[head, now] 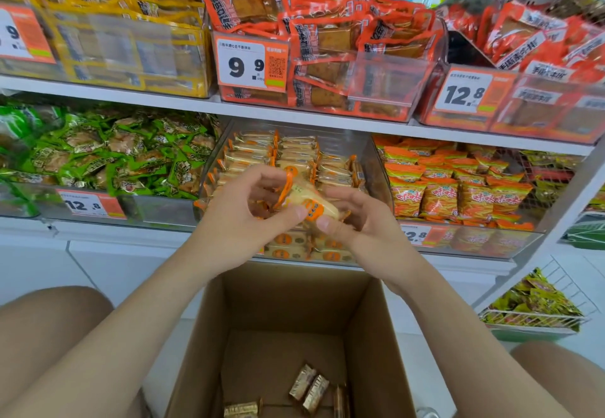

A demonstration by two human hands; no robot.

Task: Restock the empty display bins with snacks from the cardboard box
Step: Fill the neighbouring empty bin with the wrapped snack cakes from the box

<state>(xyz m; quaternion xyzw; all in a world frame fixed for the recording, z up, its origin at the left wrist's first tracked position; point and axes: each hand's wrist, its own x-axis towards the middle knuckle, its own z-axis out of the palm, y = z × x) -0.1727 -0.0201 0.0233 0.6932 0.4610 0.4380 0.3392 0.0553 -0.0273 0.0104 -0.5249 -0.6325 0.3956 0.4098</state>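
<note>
Both my hands meet in the middle of the view, in front of the lower shelf, holding one snack packet (306,199) between them. The packet is pale yellow with orange ends and lies tilted, its left end higher. My left hand (242,217) has its fingers curled round that higher orange end, with the thumb pressed on the near side. My right hand (363,224) pinches the lower right end between thumb and curled fingers. Just beyond the packet stands a clear bin (363,152) on the lower shelf, already stacked with rows of the same yellow and orange packets. Near me, below my forearms, a cardboard box (288,299) stands open, and a few gold packets (309,388) lie on its floor. Left of the clear bin lies a heap of green packets (114,155); right of it stand orange bags (458,188). On the far upper shelf a price tag (250,64) reads 9.9
</note>
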